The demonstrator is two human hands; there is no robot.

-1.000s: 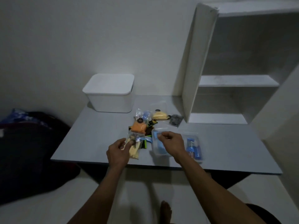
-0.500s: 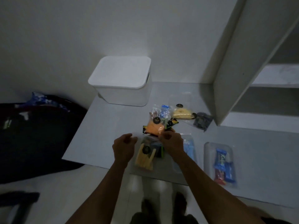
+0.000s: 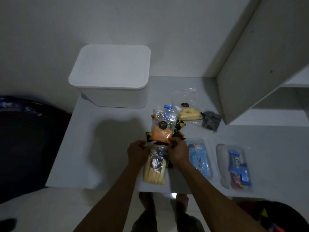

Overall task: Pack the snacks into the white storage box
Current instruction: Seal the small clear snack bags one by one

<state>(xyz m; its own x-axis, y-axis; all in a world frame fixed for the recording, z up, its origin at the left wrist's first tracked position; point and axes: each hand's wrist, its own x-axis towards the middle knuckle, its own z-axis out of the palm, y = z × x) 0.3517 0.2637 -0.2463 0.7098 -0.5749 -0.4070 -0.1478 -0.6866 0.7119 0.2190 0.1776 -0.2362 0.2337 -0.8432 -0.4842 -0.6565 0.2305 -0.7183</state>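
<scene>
— Since half a second ago, what has been moved?
— Both hands have been kept at the top edge of the stick bag (image 3: 154, 166); the left hand (image 3: 137, 154) has been brought a little closer to it, and the view has been tilted further down, so the box (image 3: 111, 76) is seen more from above. Snacks and trays lie where they lay before.

— How is each grip set?
— The bag's top edge is pinched by the left hand at its left corner and by the right hand (image 3: 177, 152) at its right corner. The bag lies flat at the worktop's (image 3: 100, 148) near edge.

— Where is the box, and what is in the way?
— It is stood at the worktop's far left against the wall, lid on. Between it and the hands a heap is piled: an orange bag (image 3: 161, 132) on dark packets (image 3: 178, 125). Beyond that, a yellow bag (image 3: 189, 113) and a dark bag (image 3: 210, 121) are laid beside the shelf (image 3: 260, 56).

— And to the right?
— Two clear trays are set side by side: the near tray (image 3: 199, 157) with pale blue packs, the far tray (image 3: 234, 166) with blue and red bars. A dark bundle (image 3: 28, 148) is seen left of the worktop.
</scene>
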